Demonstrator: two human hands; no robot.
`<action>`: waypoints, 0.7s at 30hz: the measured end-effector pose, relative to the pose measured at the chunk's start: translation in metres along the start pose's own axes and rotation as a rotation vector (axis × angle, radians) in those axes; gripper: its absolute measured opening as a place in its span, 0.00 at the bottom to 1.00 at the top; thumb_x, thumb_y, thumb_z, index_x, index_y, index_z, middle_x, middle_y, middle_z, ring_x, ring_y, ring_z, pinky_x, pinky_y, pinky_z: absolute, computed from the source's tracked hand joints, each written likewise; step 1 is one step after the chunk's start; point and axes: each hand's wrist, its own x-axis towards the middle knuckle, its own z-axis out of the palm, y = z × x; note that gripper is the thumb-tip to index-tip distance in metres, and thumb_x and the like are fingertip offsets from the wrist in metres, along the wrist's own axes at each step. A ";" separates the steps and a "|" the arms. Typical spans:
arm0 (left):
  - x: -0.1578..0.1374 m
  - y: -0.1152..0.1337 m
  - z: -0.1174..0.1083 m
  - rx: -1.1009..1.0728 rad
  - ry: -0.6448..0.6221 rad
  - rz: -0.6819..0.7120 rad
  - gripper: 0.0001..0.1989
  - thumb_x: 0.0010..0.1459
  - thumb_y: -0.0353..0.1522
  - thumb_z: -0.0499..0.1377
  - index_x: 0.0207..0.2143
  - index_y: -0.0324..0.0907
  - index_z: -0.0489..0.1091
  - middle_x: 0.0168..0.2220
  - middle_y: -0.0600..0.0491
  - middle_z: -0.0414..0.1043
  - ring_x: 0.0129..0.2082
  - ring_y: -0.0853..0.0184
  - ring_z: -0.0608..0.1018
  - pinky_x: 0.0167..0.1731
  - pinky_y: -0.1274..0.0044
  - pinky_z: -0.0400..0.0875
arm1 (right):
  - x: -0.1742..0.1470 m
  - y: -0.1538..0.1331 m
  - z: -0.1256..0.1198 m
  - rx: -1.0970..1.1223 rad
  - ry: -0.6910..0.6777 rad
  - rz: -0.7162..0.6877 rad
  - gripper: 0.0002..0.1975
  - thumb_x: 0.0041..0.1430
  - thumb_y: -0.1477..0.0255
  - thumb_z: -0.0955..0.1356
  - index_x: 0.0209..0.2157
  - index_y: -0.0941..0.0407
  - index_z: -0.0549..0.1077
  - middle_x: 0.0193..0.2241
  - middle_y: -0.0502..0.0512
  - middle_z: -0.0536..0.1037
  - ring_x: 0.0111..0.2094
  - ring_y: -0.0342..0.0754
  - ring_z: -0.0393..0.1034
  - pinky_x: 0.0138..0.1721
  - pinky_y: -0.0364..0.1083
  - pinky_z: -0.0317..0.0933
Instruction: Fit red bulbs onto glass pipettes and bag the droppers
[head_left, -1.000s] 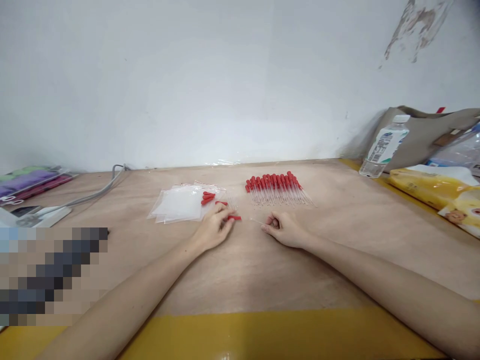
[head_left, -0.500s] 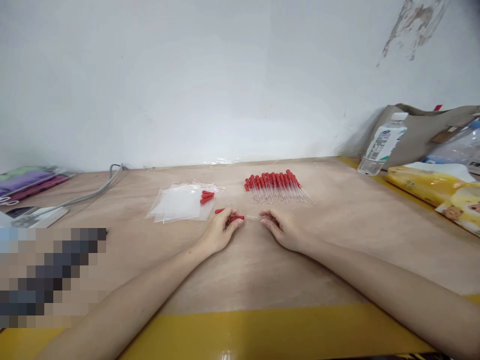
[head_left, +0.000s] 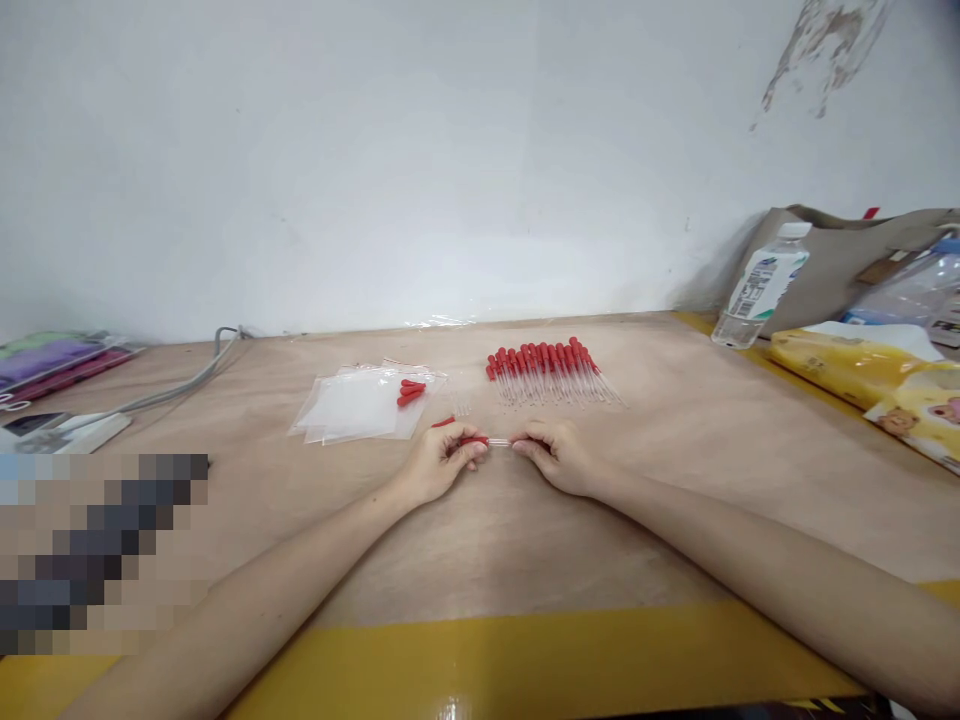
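Between finger and thumb, my left hand (head_left: 441, 465) pinches a red rubber dropper bulb (head_left: 474, 440). Opposite it, my right hand (head_left: 559, 458) grips a thin glass dropper tube (head_left: 499, 442), whose near end meets the bulb's mouth. Whether the tube sits inside the bulb is too small to tell. A second red bulb (head_left: 443, 422) shows behind my left fingers; whether it is held or lying there I cannot tell. A few loose glass tubes (head_left: 462, 405) lie just beyond. Farther back is a row of droppers with red bulbs (head_left: 551, 360).
Clear plastic zip bags (head_left: 349, 405) are spread on the left, with loose red bulbs (head_left: 410, 392) on their edge. A water bottle (head_left: 761, 285), a yellow tissue pack (head_left: 847, 365) and a grey bag (head_left: 832, 245) stand right. A grey cable (head_left: 191, 385) runs along the left.
My right hand has moved slightly left, bringing the glass tube from a small gap up against the red bulb. My left hand still pinches the bulb.
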 end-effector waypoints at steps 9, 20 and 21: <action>-0.005 0.001 0.003 -0.017 -0.006 -0.052 0.11 0.52 0.36 0.58 0.32 0.36 0.68 0.22 0.55 0.68 0.20 0.74 0.70 0.22 0.80 0.68 | -0.001 -0.003 0.000 -0.276 0.032 -0.121 0.11 0.58 0.74 0.60 0.33 0.56 0.74 0.27 0.53 0.73 0.26 0.42 0.65 0.27 0.40 0.55; -0.007 0.010 -0.005 0.192 0.070 0.038 0.12 0.50 0.37 0.60 0.35 0.38 0.71 0.35 0.50 0.75 0.33 0.66 0.77 0.36 0.75 0.72 | -0.003 -0.003 -0.008 -0.281 0.050 -0.220 0.08 0.60 0.72 0.60 0.36 0.58 0.68 0.30 0.55 0.72 0.30 0.44 0.66 0.31 0.42 0.60; -0.006 0.010 -0.004 0.196 0.067 0.032 0.12 0.51 0.37 0.59 0.35 0.38 0.72 0.33 0.50 0.75 0.32 0.67 0.77 0.34 0.76 0.72 | -0.003 -0.002 -0.007 -0.278 0.056 -0.232 0.08 0.60 0.73 0.59 0.36 0.58 0.68 0.30 0.55 0.72 0.30 0.44 0.66 0.31 0.42 0.60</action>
